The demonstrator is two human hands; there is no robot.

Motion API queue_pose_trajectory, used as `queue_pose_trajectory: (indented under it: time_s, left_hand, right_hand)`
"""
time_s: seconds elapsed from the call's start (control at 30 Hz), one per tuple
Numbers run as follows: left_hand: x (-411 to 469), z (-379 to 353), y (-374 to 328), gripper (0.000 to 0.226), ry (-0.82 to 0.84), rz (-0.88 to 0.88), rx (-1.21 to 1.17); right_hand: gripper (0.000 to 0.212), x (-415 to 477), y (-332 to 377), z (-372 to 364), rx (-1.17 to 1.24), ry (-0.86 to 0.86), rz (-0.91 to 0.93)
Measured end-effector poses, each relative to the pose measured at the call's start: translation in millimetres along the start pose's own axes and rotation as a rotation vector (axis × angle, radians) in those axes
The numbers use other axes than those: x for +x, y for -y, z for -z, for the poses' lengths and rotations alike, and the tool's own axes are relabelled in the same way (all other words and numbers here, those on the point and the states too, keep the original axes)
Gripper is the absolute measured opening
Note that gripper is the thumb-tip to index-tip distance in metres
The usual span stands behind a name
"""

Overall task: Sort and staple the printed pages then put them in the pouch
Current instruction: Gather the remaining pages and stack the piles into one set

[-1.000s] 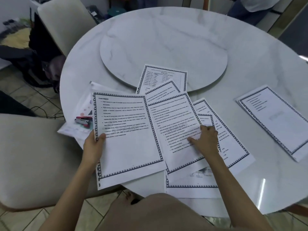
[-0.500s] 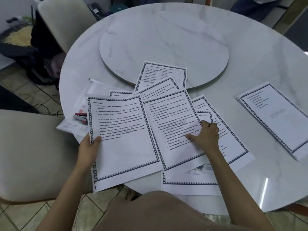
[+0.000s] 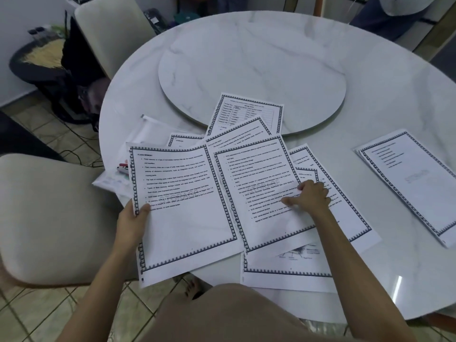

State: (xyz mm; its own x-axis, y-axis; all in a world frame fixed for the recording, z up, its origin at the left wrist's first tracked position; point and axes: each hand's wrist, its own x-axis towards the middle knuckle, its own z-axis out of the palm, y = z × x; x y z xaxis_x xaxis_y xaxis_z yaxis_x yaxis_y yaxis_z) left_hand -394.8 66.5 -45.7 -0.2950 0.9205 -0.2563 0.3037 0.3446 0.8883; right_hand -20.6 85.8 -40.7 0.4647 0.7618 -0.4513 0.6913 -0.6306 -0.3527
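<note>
- Our left hand (image 3: 132, 218) pinches the FLASH MEMORY page (image 3: 187, 218) at its left edge, thumb on top and fingers hidden beneath. The sheet's near end hangs past the table (image 3: 370, 95) rim.
- That page has slid left and towards us over the last second. It now hides most of the red stapler (image 3: 122, 167) and has uncovered a STORAGE page (image 3: 183, 141) behind it.
- We take this as sorting in progress: one sheet is being drawn out of the spread, and nothing is ready for stapling yet.
- The clear pouch (image 3: 148, 124) lies flat at the table's left edge, partly under the loose sheets, with the stapler resting on it.
- Our right hand (image 3: 312, 196) sits on the middle page (image 3: 259, 181). Its forefinger, laid out straight a second ago, is now curled with the others at the page's right edge, and the thumb presses flat on the print.
- We judge that it is gripping that sheet's edge to lift it off the fanned pages underneath.
- A squared stack (image 3: 409, 183) lies well apart at the right, untouched.
</note>
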Motion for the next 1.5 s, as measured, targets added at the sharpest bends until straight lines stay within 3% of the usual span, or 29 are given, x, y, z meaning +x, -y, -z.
queue_pose_trajectory:
  time_s: [0.13,0.43,0.6,0.67,0.8,0.97,1.13,1.5]
  left_hand:
    - [-3.1,1.5,2.3,0.034,0.002,0.001,-0.002]
    - [-5.6,-2.8,-0.8,0.033,0.005,0.001,-0.013]
    - [-6.6,-10.9,-2.6,0.032,0.012,0.006,-0.030]
    - [-6.4,-14.5,-4.1,0.032,0.020,0.004,-0.032]
    - [-4.2,-17.0,-5.1,0.032,0.020,0.010,-0.046]
    - [-2.8,-19.0,-4.9,0.031,0.024,0.039,-0.085]
    - [-3.2,-23.2,-3.6,0.030,0.042,0.066,-0.124]
    - [-7.8,-28.3,-8.2,0.028,0.070,0.057,-0.142]
  right_hand:
    - [0.083,3.2,5.2,-0.3,-0.018,-0.055,0.075]
    - [0.060,18.6,15.3,-0.8,0.073,-0.136,0.071]
    - [0.076,25.6,18.0,3.7,0.103,-0.074,-0.006]
    - [0.068,29.9,14.2,5.3,0.136,-0.072,0.014]
    - [0.031,23.9,3.6,12.9,0.346,-0.169,0.187]
    - [0.022,21.8,-19.7,32.1,0.462,-0.367,0.296]
    - [0.023,27.1,-38.4,54.1,0.576,-0.465,0.261]
    - [0.027,33.7,-29.6,53.5,0.846,-0.406,0.137]
